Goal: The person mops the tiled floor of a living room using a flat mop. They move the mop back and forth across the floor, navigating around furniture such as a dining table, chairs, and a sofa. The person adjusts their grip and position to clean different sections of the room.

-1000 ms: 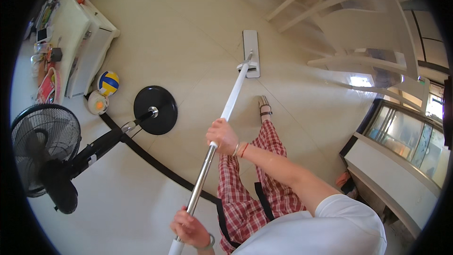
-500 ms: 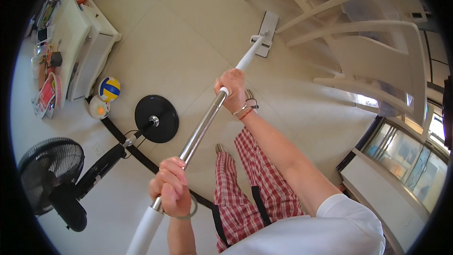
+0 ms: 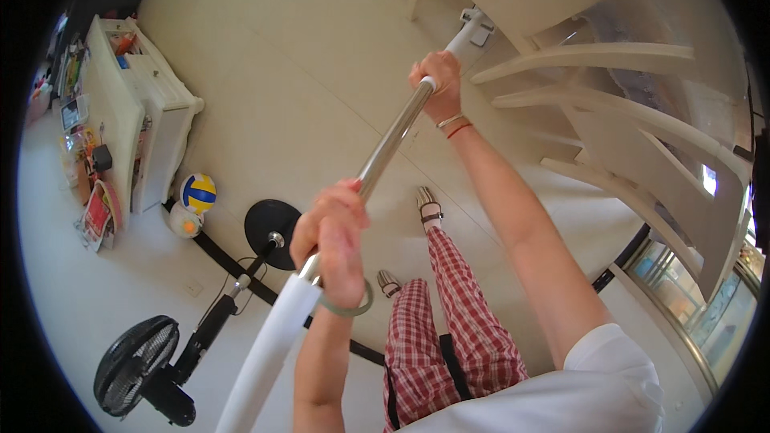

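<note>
A flat mop slants from the lower left to the upper middle, its metal pole [image 3: 395, 141] between white grip sections. My left hand [image 3: 332, 234] is closed around the lower part of the pole, just above the white lower grip [image 3: 277, 329]. Higher up, my right hand [image 3: 440, 82] wraps the pole at its upper white section. Beyond it, the mop head [image 3: 481, 26] is on the tiled floor beside a white chair leg, and part of it is hidden.
White chairs [image 3: 609, 104] crowd the right side. To the left stand a white cabinet [image 3: 164, 112], a blue-and-yellow volleyball [image 3: 198, 193], a paler ball [image 3: 185, 222] and a black fan [image 3: 140, 369] on a round base [image 3: 265, 228]. A glass-fronted cabinet [image 3: 682, 289] is at right.
Both hands have pushed the mop away and to the right. The mop head now sits farther in among the chairs, less of it showing. My feet and the view have shifted.
</note>
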Tool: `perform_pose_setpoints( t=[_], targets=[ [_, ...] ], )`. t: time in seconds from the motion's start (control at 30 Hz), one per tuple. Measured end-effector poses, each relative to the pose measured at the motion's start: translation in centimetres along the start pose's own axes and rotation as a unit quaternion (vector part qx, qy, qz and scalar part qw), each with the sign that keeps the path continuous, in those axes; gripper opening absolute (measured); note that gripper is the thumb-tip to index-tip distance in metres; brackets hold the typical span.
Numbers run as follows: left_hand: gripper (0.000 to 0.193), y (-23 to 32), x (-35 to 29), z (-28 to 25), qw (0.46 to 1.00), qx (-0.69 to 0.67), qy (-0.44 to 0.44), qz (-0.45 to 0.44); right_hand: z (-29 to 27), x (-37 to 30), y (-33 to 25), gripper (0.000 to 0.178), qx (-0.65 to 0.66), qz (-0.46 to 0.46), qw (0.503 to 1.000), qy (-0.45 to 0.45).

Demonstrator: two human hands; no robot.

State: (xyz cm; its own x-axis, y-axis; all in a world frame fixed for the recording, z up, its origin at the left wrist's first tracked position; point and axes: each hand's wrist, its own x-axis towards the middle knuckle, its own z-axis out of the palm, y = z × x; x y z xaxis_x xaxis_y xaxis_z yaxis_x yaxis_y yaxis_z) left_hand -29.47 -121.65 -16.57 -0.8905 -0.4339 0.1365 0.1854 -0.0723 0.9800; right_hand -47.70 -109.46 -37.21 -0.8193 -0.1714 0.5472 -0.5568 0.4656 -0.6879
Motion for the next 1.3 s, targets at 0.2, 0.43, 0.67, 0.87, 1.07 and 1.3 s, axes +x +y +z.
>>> perform_pose_setpoints(
  t=[0.2,0.43,0.67,0.87,1.07,1.3],
  targets=[
    [0.022,0.2,0.2,1.7,0.996,-0.053,0.051,-0.048,-1.5,1.8,1.2,0.021,-0.008,0.013,0.997,-0.078],
    [0.026,5.8,-8.6,-0.2,0.985,-0.03,0.139,-0.098,-2.6,-4.5,-5.8,0.015,0.011,-0.031,0.981,-0.19],
    [0.029,13.9,-17.5,-4.5,0.967,-0.006,0.213,-0.14,-5.1,-13.3,-16.4,0.011,0.051,-0.035,0.958,-0.279],
    [0.028,22.5,-25.0,-8.9,0.936,-0.005,0.285,-0.206,-8.1,-21.1,-27.2,0.008,0.043,-0.029,0.886,-0.461],
    [0.024,24.2,-25.1,-6.9,0.982,0.057,0.106,-0.145,-12.0,-21.4,-26.8,0.006,0.003,-0.013,0.885,-0.464],
    [0.022,24.1,-17.9,-3.0,0.99,-0.066,-0.115,-0.056,-18.8,-21.2,-26.6,0.007,-0.096,0.135,0.936,-0.31]
  ],
)
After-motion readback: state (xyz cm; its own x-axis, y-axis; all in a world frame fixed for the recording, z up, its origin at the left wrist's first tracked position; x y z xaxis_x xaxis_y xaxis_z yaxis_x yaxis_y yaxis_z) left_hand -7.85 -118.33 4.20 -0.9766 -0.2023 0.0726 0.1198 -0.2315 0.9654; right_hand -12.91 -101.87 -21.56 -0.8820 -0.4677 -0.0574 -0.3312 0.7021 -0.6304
